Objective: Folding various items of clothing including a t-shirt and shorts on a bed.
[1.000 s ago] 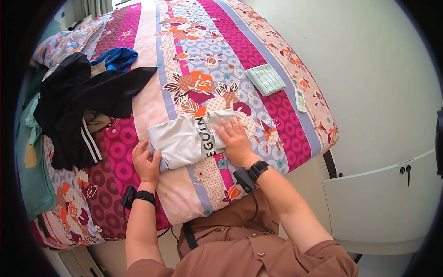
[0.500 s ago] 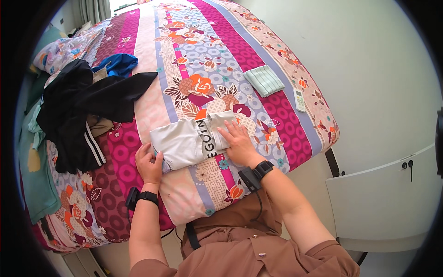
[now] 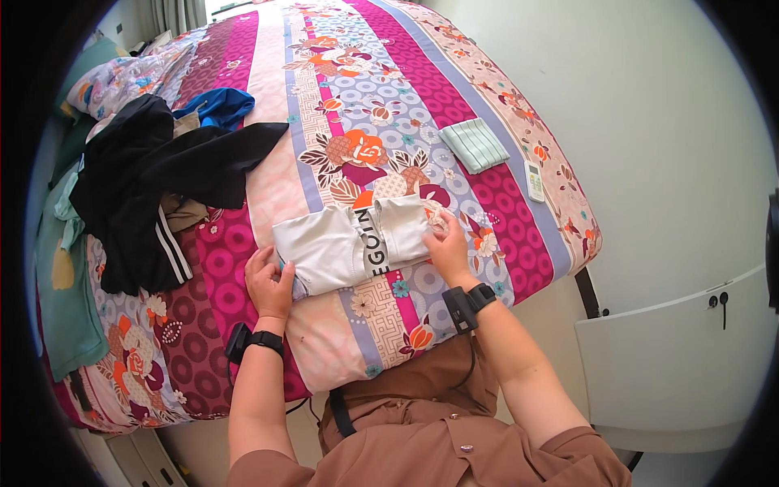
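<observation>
folded white garment point(image 3: 349, 243) between hands (both touching)

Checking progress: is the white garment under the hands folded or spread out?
Folded. The white garment lies as a compact rectangle with layered edges on the bed, left hand and right hand at its ends.

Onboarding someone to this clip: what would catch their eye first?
The loud striped floral bedspread fills most of the view. At its near edge lies a folded white garment with a dark lettered band, the left hand flat at its left end and the right hand at its right end. A heap of black clothes sprawls at the left, and a small folded striped cloth lies farther right.
</observation>
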### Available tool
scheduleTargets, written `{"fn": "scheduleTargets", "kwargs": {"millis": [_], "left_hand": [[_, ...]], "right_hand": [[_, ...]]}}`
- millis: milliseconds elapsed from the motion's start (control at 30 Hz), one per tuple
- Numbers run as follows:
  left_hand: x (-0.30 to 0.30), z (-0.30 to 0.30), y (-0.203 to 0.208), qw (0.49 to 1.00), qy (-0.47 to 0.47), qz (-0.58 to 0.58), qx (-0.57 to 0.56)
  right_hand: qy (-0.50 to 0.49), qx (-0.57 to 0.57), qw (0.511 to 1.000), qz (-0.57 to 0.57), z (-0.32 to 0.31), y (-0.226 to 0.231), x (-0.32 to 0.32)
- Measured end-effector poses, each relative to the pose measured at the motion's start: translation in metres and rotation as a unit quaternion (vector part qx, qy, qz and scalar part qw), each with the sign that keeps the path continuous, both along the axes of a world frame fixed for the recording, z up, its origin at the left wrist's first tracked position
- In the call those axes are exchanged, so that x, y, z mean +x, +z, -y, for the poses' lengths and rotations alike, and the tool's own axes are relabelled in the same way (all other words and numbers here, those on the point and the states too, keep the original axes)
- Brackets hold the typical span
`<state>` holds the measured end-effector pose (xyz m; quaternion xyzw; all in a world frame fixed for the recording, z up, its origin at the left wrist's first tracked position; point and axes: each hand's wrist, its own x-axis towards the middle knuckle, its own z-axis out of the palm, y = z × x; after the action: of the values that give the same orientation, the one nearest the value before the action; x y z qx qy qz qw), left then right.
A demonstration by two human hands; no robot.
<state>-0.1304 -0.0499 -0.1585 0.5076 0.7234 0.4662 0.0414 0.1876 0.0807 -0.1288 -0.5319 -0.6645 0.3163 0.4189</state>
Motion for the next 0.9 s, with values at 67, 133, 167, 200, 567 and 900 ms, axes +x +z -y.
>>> {"fn": "scheduleTargets", "kwargs": {"millis": [67, 133, 167, 200, 567, 900], "left_hand": [[0.000, 0.000, 0.000, 1.000, -0.001, -0.001, -0.002], [0.000, 0.000, 0.000, 1.000, -0.003, 0.003, -0.005], [0.000, 0.000, 0.000, 1.000, 0.001, 0.007, 0.003], [0.000, 0.000, 0.000, 1.000, 0.001, 0.008, 0.004], [-0.002, 0.001, -0.004, 1.000, -0.006, 0.015, 0.007], [-0.011, -0.001, -0.010, 0.994, -0.074, 0.056, 0.061]], "right_hand": [[-0.062, -0.086, 0.991, 0.080, -0.009, -0.002, 0.005], [-0.035, -0.127, 0.989, 0.066, -0.014, 0.000, 0.005], [-0.034, -0.183, 0.981, 0.053, -0.015, 0.004, 0.003], [-0.003, -0.162, 0.986, 0.039, -0.015, 0.009, 0.001], [0.114, -0.084, 0.989, -0.048, 0.024, 0.087, -0.109], [0.359, 0.118, 0.908, 0.181, 0.073, 0.053, -0.158]]}}
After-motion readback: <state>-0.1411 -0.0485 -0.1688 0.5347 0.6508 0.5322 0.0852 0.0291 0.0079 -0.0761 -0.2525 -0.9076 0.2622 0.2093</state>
